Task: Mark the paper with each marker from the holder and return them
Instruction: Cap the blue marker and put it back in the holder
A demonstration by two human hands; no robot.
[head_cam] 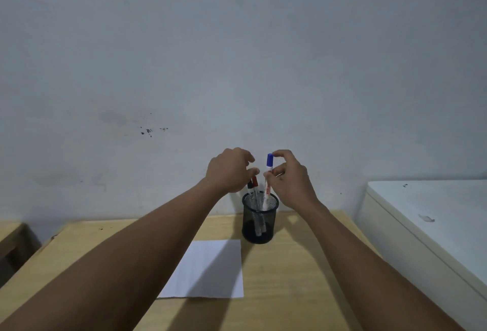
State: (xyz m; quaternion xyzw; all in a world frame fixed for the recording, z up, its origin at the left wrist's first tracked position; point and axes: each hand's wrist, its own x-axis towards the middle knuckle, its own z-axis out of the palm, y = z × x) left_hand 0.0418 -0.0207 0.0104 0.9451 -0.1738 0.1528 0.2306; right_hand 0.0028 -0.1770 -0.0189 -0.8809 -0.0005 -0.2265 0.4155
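A black mesh holder (260, 228) stands on the wooden table near the wall. My right hand (291, 182) grips a white marker with a blue cap (268, 180), upright, its lower end still inside the holder. A red-capped marker (254, 182) and a black-capped marker (249, 186) lean in the holder's left side. My left hand (229, 170) hovers just over those two caps with curled fingers, holding nothing that I can see. A white sheet of paper (210, 270) lies flat in front of the holder, partly under my left forearm.
The wooden table (284, 278) runs up to a pale wall. A white cabinet or appliance (427, 225) stands close on the right, higher than the table. A darker wooden piece (13, 238) sits at the left edge.
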